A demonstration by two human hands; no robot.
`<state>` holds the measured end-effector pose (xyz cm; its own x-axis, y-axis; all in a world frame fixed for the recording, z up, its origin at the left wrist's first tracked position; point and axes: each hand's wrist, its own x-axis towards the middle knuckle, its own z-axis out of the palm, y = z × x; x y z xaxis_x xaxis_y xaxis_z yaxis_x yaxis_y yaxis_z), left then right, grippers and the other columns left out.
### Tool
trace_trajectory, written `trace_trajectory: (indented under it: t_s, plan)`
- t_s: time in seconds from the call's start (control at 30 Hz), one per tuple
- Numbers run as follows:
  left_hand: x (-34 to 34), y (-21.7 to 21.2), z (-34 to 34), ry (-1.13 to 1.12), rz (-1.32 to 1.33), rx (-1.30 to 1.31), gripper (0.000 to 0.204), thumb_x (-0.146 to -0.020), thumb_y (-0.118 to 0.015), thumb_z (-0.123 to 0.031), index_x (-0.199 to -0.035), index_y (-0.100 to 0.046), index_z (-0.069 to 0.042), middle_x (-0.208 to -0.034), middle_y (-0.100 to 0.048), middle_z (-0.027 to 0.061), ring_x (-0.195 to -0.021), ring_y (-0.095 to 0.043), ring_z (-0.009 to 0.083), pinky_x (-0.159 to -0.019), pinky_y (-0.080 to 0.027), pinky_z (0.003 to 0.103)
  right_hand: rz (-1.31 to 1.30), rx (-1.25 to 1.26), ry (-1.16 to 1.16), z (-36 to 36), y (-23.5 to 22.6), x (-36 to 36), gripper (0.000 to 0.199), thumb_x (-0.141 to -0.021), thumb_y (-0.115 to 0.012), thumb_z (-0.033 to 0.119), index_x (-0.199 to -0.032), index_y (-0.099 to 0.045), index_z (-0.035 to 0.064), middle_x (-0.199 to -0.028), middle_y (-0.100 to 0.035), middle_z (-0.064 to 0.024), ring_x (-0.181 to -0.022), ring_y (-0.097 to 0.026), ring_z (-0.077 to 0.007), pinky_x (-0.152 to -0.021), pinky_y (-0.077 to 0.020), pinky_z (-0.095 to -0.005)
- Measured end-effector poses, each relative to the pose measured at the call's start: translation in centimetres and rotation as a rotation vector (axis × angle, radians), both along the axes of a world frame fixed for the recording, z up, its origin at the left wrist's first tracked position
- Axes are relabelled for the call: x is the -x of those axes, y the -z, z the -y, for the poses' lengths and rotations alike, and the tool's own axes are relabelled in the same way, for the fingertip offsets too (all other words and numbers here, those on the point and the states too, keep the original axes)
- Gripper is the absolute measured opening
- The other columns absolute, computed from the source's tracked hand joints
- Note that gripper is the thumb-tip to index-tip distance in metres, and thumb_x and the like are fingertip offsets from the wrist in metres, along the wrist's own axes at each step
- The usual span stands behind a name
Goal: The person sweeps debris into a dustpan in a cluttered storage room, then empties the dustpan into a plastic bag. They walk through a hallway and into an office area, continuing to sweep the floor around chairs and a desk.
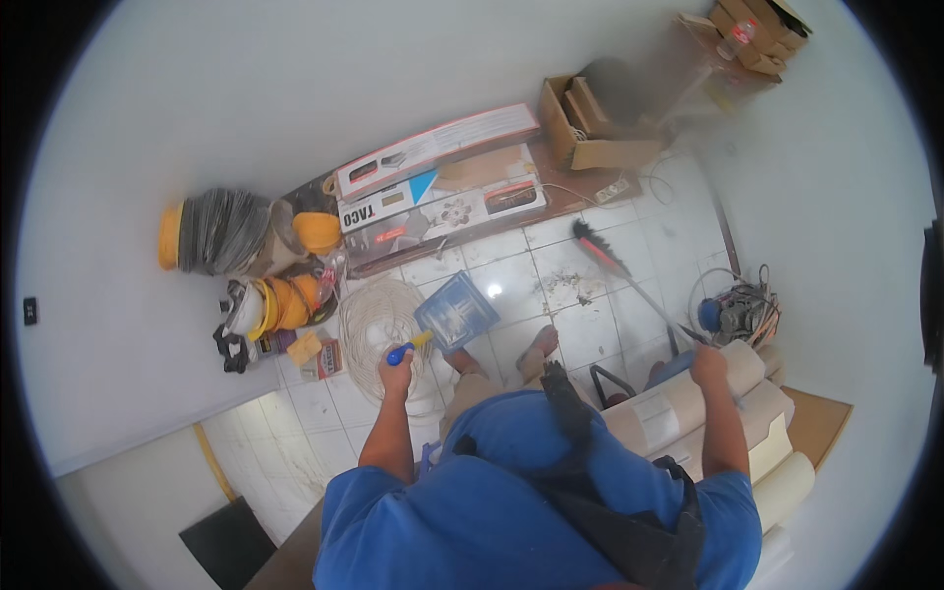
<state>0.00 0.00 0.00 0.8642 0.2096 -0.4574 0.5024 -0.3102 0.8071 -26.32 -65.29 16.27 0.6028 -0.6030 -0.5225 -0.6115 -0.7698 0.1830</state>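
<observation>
My left hand [397,366] grips the handle of a blue dustpan [455,311] held low over the white tiled floor. My right hand [708,364] is closed on the long handle of a broom [629,280]; its black bristle head [588,236] rests on the tiles beside a small patch of dust and debris [568,285]. The dustpan hangs left of the debris, apart from it. My bare feet [539,346] stand between the two tools.
Long flat cartons [438,192] lie along the far wall, with an open cardboard box [585,128] to their right. Yellow hard hats [280,300] and a coil of white cable [379,329] lie at left. Paper rolls [708,413] and a small machine [737,313] are at right.
</observation>
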Motion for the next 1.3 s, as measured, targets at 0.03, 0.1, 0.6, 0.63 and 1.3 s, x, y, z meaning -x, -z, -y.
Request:
trace_trajectory:
  t_s: [0.03,0.1,0.6,0.63,1.3]
  plan:
    - [-0.6,-0.3,1.3,0.033,0.009,0.000,0.036,-0.079,-0.078,-0.011,-0.109,-0.065,0.002,-0.096,-0.066,0.0081,-0.086,-0.061,0.0158,-0.081,-0.049,0.029,0.024,0.031,-0.001,-0.3,1.6,0.1,0.028,-0.088,-0.054,0.021,-0.109,-0.066,0.0071,-0.098,-0.071,-0.0173,-0.095,-0.069,-0.0335,-0.083,-0.0534,-0.0457]
    - [-1.7,-0.8,4.1,0.089,0.024,-0.015,0.035,-0.079,-0.078,-0.011,-0.109,-0.065,0.003,-0.093,-0.066,0.0069,-0.083,-0.061,0.0156,-0.080,-0.049,0.029,0.089,0.045,0.010,-0.7,4.3,0.2,0.026,-0.090,-0.050,0.018,-0.106,-0.066,0.0061,-0.094,-0.071,-0.0170,-0.090,-0.069,-0.0349,-0.081,-0.0533,-0.0476]
    - [-4.8,-4.4,16.7,0.398,0.081,-0.182,0.034,-0.080,-0.077,-0.011,-0.109,-0.064,0.002,-0.097,-0.068,0.0090,-0.089,-0.063,0.0173,-0.083,-0.049,0.030,0.040,0.031,0.220,0.7,-1.6,8.2,0.032,-0.092,-0.051,0.018,-0.121,-0.064,0.0118,-0.091,-0.070,-0.0144,-0.087,-0.068,-0.0333,-0.079,-0.0527,-0.0449]
    - [-4.5,-4.9,17.0,0.392,0.068,-0.175,0.033,-0.081,-0.077,-0.010,-0.109,-0.064,0.002,-0.096,-0.067,0.0088,-0.089,-0.063,0.0170,-0.083,-0.049,0.030,0.073,0.031,0.241,1.1,-0.8,9.0,0.033,-0.092,-0.051,0.018,-0.122,-0.064,0.0115,-0.091,-0.070,-0.0149,-0.087,-0.068,-0.0334,-0.078,-0.0528,-0.0451]
    - [-7.9,-0.1,16.9,0.499,0.055,-0.070,0.029,-0.080,-0.077,-0.009,-0.105,-0.065,0.000,-0.093,-0.067,0.0075,-0.085,-0.063,0.0149,-0.079,-0.050,0.029,-0.002,-0.108,0.534,-8.7,3.7,7.2,0.021,-0.087,-0.053,0.014,-0.096,-0.067,0.0017,-0.095,-0.070,-0.0212,-0.092,-0.069,-0.0375,-0.083,-0.0540,-0.0461]
